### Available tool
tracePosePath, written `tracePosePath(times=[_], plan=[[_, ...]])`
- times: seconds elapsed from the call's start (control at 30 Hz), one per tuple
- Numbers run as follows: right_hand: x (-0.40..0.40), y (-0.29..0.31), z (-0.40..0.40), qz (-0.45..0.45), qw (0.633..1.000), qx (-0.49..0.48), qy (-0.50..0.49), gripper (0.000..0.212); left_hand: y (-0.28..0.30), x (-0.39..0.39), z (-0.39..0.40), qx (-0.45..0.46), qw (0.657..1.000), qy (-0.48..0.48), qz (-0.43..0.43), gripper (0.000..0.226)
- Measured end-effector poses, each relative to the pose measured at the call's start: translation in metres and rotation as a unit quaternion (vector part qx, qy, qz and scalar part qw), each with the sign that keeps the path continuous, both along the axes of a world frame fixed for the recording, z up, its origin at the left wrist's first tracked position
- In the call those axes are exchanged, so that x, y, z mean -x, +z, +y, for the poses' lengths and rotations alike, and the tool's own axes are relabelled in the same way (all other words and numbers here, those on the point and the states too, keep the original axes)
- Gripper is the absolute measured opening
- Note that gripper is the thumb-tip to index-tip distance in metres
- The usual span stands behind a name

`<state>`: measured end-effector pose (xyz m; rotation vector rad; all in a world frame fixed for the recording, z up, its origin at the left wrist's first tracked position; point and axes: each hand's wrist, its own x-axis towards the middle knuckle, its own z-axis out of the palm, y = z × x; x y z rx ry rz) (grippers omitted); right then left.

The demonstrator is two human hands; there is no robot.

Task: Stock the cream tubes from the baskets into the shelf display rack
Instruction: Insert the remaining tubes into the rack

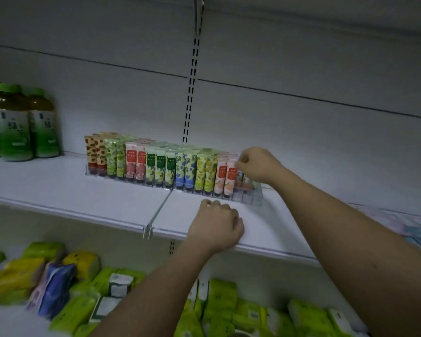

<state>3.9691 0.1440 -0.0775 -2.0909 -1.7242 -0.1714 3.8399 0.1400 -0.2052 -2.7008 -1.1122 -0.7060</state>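
Dim shop aisle, white shelf (58, 190) crossing the middle of the frame, pale back panel with a slotted upright at centre. Clear display rack (249, 194) sitting on that shelf, running from centre-left to just right of centre. Packed with upright cream tubes (156, 166) for most of its length: spotted orange at the left end, then green leaf, pink, dark-green label, blue flower, yellow, peach. Rightmost slots only partly filled, clear front pockets there looking bare, a few tubes set further back.

Right hand (258, 164) at the right end of the rack, fingers curled and pinched together over the last slots; probably on the top of a tube, but too blurred to confirm, so grip cannot be told for certain. Left hand (216, 224) lower centre, resting on the shelf's front edge, fingers curled under in a loose fist, nothing seen in it.

Judged progress: nearly done, most rows full, only the far-right pockets left to fill. No baskets in view, so remaining stock unknown.

Elsewhere: green-capped bottles (17, 122) at upper left on the same shelf; green, yellow and blue soft packets (219, 300) heaped on the lower shelf along the bottom of the frame; pale patterned packs (404, 224) at far right.
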Motion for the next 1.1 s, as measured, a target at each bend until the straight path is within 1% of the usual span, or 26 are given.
tracePosePath(times=[0.03, 0.07, 0.1, 0.17, 0.2, 0.23, 0.3, 0.37, 0.43, 0.47, 0.53, 0.6, 0.67, 0.7, 0.8, 0.83, 0.9, 0.93, 1.0, 1.07, 1.1], plan=[[0.011, -0.001, -0.010, 0.038, 0.999, -0.014, 0.015, 0.021, -0.002, 0.004, -0.006, -0.008, 0.999, -0.013, -0.037, 0.037], [0.023, -0.002, -0.020, 0.085, 0.995, -0.031, 0.031, 0.028, -0.004, 0.012, -0.012, 0.003, 0.995, -0.056, -0.077, 0.033], [0.036, -0.003, -0.031, 0.126, 0.989, -0.051, 0.048, 0.033, -0.007, 0.024, -0.021, 0.034, 0.985, -0.112, -0.125, 0.029], [0.063, -0.011, -0.050, 0.197, 0.970, -0.110, 0.093, 0.038, -0.018, 0.061, -0.044, 0.082, 0.946, -0.190, -0.250, 0.022], [0.075, -0.022, -0.061, 0.235, 0.956, -0.140, 0.111, 0.039, -0.028, 0.082, -0.056, 0.092, 0.925, -0.193, -0.314, 0.021], [0.090, -0.039, -0.073, 0.274, 0.940, -0.155, 0.129, 0.040, -0.046, 0.105, -0.068, 0.122, 0.911, -0.166, -0.358, 0.020], [0.127, -0.084, -0.088, 0.347, 0.910, -0.138, 0.179, 0.037, -0.100, 0.149, -0.086, 0.218, 0.892, -0.060, -0.393, 0.019], [0.164, -0.145, -0.086, 0.375, 0.905, -0.086, 0.182, 0.038, -0.172, 0.190, -0.095, 0.319, 0.875, 0.048, -0.362, 0.015], [0.196, -0.213, -0.080, 0.381, 0.910, -0.017, 0.164, 0.046, -0.239, 0.227, -0.107, 0.396, 0.860, 0.141, -0.289, 0.013], [0.205, -0.248, -0.077, 0.378, 0.912, 0.039, 0.151, 0.043, -0.267, 0.240, -0.116, 0.427, 0.847, 0.178, -0.262, 0.015], [0.216, -0.318, -0.081, 0.377, 0.903, 0.164, 0.127, 0.036, -0.314, 0.263, -0.136, 0.479, 0.817, 0.244, -0.209, 0.018], [0.221, -0.388, -0.092, 0.376, 0.877, 0.281, 0.105, 0.037, -0.351, 0.268, -0.154, 0.531, 0.793, 0.265, -0.135, 0.020], [0.222, -0.447, -0.113, 0.338, 0.858, 0.381, 0.073, 0.040, -0.376, 0.255, -0.164, 0.591, 0.766, 0.251, -0.045, 0.025], [0.219, -0.473, -0.125, 0.319, 0.845, 0.425, 0.062, 0.041, -0.383, 0.246, -0.165, 0.608, 0.754, 0.248, -0.018, 0.028], [0.208, -0.532, -0.154, 0.300, 0.800, 0.518, 0.035, 0.031, -0.403, 0.229, -0.154, 0.641, 0.714, 0.280, -0.043, 0.029], [0.207, -0.543, -0.157, 0.301, 0.789, 0.535, 0.021, 0.028, -0.409, 0.226, -0.149, 0.642, 0.704, 0.300, -0.051, 0.027], [0.213, -0.560, -0.153, 0.309, 0.778, 0.546, 0.015, 0.023, -0.428, 0.225, -0.141, 0.645, 0.681, 0.340, -0.070, 0.027], [0.218, -0.568, -0.149, 0.311, 0.778, 0.546, 0.023, 0.024, -0.436, 0.224, -0.138, 0.653, 0.662, 0.359, -0.081, 0.030], [0.228, -0.580, -0.137, 0.294, 0.792, 0.534, 0.038, 0.028, -0.461, 0.223, -0.138, 0.661, 0.634, 0.386, -0.111, 0.034], [0.236, -0.596, -0.123, 0.289, 0.809, 0.510, 0.038, 0.030, -0.487, 0.220, -0.137, 0.664, 0.612, 0.412, -0.123, 0.037], [0.238, -0.606, -0.114, 0.290, 0.815, 0.500, 0.035, 0.031, -0.497, 0.216, -0.136, 0.660, 0.611, 0.421, -0.118, 0.038]])
